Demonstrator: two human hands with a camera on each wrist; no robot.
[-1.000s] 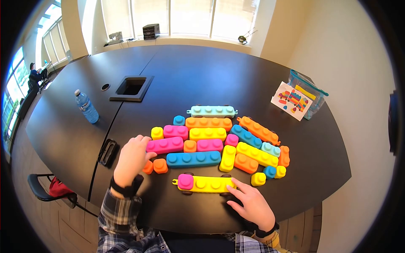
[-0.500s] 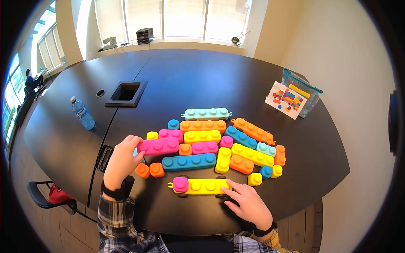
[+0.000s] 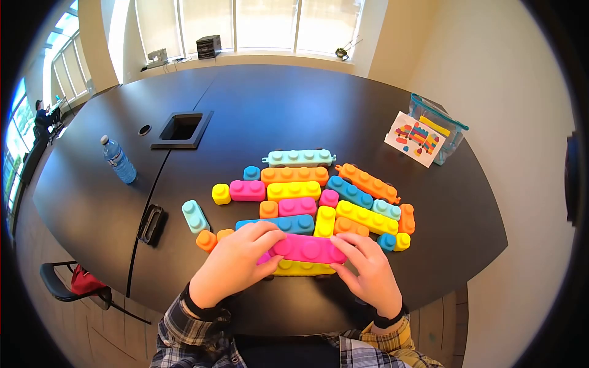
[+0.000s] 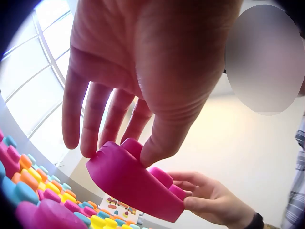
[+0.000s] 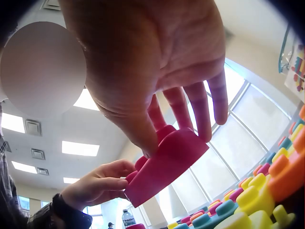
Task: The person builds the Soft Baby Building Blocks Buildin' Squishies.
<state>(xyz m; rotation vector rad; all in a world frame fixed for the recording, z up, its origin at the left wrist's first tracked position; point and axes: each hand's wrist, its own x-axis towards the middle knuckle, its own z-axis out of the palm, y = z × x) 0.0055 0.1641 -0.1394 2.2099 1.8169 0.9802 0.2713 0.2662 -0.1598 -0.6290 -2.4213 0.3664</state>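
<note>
I have both hands on the pink bar point(image 3: 310, 249). My left hand point(image 3: 230, 270) pinches its nine o'clock end, thumb on the near side and fingers across the far side; my right hand point(image 3: 372, 277) pinches the three o'clock end the same way. Neither hand is spread wide: each is closed down to the bar's width, and both wrist feeds show the thumbs pressed to it.

From my head feed, the bar is over the yellow car point(image 3: 304, 268), which shows along the six o'clock edge. I can't tell whether the two touch. A bit of pink block point(image 3: 264, 258) shows by my left thumb.

Taking the bar as centre and twelve as the far side, the blue bar point(image 3: 294, 224) lies near, at eleven, partly behind my left fingers. The yellow block point(image 3: 325, 219) stands out at one. Farther off at twelve is the teal car point(image 3: 299, 159), and at one the orange car point(image 3: 368, 184). The teal block point(image 3: 195, 217) lies at ten, with the black case point(image 3: 151, 225) beyond it. The bottle point(image 3: 118, 161) is upright well off at ten; the card point(image 3: 415, 140) leans against the clear box point(image 3: 453, 145) at two.
</note>
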